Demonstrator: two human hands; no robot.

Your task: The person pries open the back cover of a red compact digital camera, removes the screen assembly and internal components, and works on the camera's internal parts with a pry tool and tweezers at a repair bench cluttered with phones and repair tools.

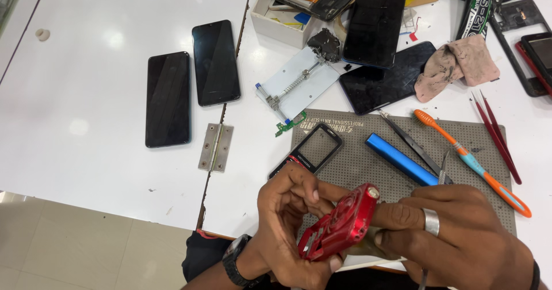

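My left hand (287, 221) and my right hand (454, 238) both grip a red phone housing (339, 224) at the near edge of a grey work mat (368, 157). The left fingers wrap its lower end; the right thumb and forefinger pinch its upper side. A ring sits on a right finger, a watch on the left wrist. A black phone front frame (313, 149) lies on the mat just beyond my left hand. A blue bar-shaped tool (399, 159) and grey tweezers (411, 142) lie past my right hand.
Two black phones (168, 99) (215, 63) lie on the white table at left, near a metal hinge (215, 147). A metal board holder (296, 84), more phones (376, 22), a rag (457, 65), an orange-blue toothbrush (468, 160) and red tweezers (497, 137) surround the mat.
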